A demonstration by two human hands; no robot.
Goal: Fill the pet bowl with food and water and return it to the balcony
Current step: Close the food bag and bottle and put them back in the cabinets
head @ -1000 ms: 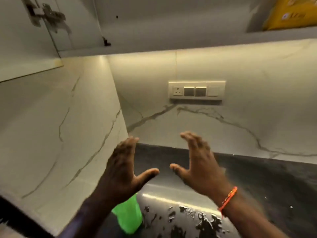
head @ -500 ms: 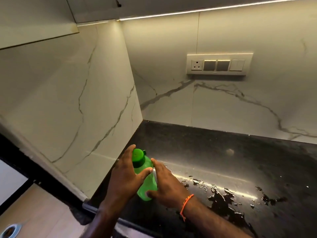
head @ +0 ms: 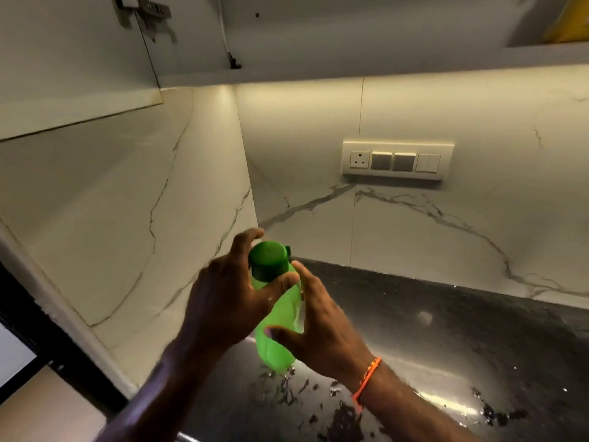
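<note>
We see both hands on a green bottle point(head: 278, 320), held up in the air over the near left part of the dark bench point(head: 462, 352). The bottle leans a little, its dark green cap point(head: 268, 261) toward the corner of the marble wall point(head: 318, 129) and its base just above the bench, not touching it as far as we can tell.

The left hand point(head: 223, 301) has its grip closed around the upper part of the bottle: the thumb lies across the neck just under the cap, and the fingers curl behind the cap. The right hand point(head: 322, 327) has its grip closed on the lower body of the bottle, thumb on the near side, fingers along the far side. An orange thread band point(head: 366, 381) sits on the right wrist.

Under the bottle the bench is wet, with water point(head: 338, 409) spread in patches and drops that catch the light. On the wall behind, a switch plate point(head: 396, 161) with a socket hangs well above the bench. Higher up is a cupboard point(head: 318, 36) with a hinge point(head: 140, 11) showing, and a yellow packet point(head: 570, 23) on its shelf at the far right.
</note>
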